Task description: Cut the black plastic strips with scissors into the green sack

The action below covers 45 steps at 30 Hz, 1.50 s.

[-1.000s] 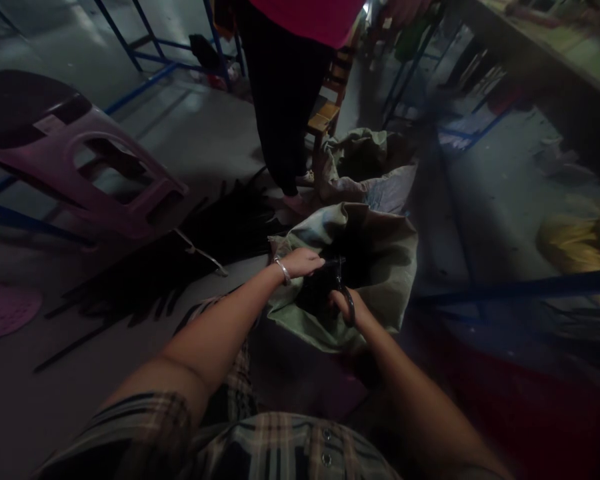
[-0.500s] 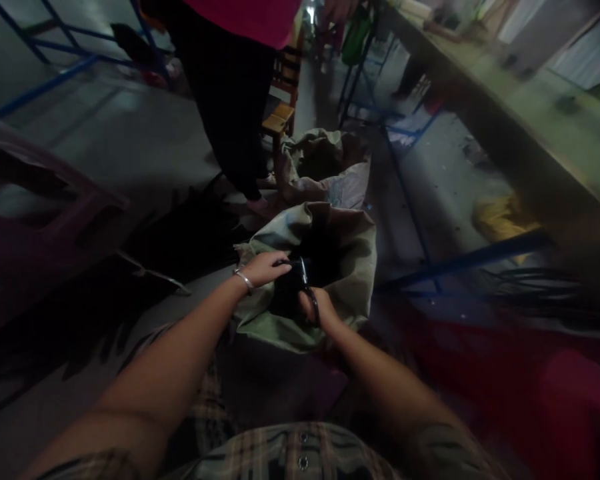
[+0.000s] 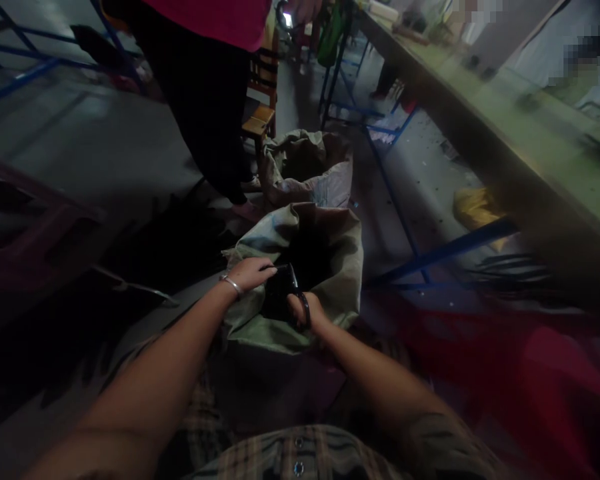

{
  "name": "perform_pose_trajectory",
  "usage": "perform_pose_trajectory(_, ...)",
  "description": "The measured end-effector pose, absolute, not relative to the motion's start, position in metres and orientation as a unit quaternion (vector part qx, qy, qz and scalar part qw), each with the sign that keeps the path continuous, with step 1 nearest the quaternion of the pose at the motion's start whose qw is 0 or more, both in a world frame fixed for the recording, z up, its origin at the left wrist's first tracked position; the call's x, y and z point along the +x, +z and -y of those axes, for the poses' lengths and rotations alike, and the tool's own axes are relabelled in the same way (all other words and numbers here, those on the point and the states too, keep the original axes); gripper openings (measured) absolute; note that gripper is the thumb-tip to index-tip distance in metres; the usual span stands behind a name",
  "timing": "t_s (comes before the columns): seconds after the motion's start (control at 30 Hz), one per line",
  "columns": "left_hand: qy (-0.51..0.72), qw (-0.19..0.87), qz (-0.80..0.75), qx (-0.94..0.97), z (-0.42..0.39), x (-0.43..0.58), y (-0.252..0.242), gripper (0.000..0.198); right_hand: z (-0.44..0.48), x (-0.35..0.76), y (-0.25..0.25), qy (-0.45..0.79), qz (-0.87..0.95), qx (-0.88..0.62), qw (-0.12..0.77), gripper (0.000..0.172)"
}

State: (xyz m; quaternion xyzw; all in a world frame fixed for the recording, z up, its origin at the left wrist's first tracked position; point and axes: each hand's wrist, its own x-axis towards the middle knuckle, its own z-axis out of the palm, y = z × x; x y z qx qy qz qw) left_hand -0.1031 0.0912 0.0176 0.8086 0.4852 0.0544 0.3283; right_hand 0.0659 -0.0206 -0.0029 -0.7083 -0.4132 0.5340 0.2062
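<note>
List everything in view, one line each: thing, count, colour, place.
near woven fabric sack: one, grey-green, open on the floor, centre
second woven fabric sack: one, grey-green, just behind it
piece of black material: one, black, at the near sack's mouth
black-handled scissors: one, black, held over the near sack
small wooden chair: one, brown, beyond the sacks
standing person in a pink top: one, black trousers, beside the chair
long table: one, green top, right side
yellow bundle: one, yellow, floor under the table
left hand: one, silver bracelet at wrist, on the black material
right hand: one, gripping the scissors
</note>
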Motion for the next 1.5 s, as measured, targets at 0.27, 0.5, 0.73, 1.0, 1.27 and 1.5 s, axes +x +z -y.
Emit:
perform_pose_trajectory(0.27, 0.103, 0.352, -0.486, 0.793, -0.087, -0.099, 0.019, 0.041, 0.002, 0.09, 0.029, 0.332, 0.603, -0.724, 0.053, 0.039)
perform_pose_trajectory(0.5, 0.15, 0.385, -0.494, 0.765, -0.077, -0.097, 0.023, 0.041, -0.002, 0.1, 0.068, 0.28, 0.63, -0.724, -0.021, 0.049)
perform_pose_trajectory(0.73, 0.22, 0.408, -0.522, 0.716, -0.058, -0.086, 0.04, 0.037, 0.003, 0.089, 0.062, 0.229, 0.596, -0.769, 0.025, 0.034)
perform_pose_trajectory(1.0, 0.225, 0.39, -0.499, 0.741, -0.045, -0.074, 0.036, 0.037, 0.013, 0.099, 0.073, 0.191, 0.574, -0.785, 0.136, 0.028)
perform_pose_trajectory(1.27, 0.207, 0.353, -0.528, 0.744, -0.049, -0.077, 0.056, 0.042, 0.002, 0.096, 0.084, 0.255, 0.558, -0.76, 0.213, 0.029)
perform_pose_trajectory(1.5, 0.212, 0.304, -0.57, 0.734, -0.051, -0.075, 0.048, 0.039, 0.021, 0.102, 0.086, 0.189, 0.58, -0.779, 0.149, 0.029)
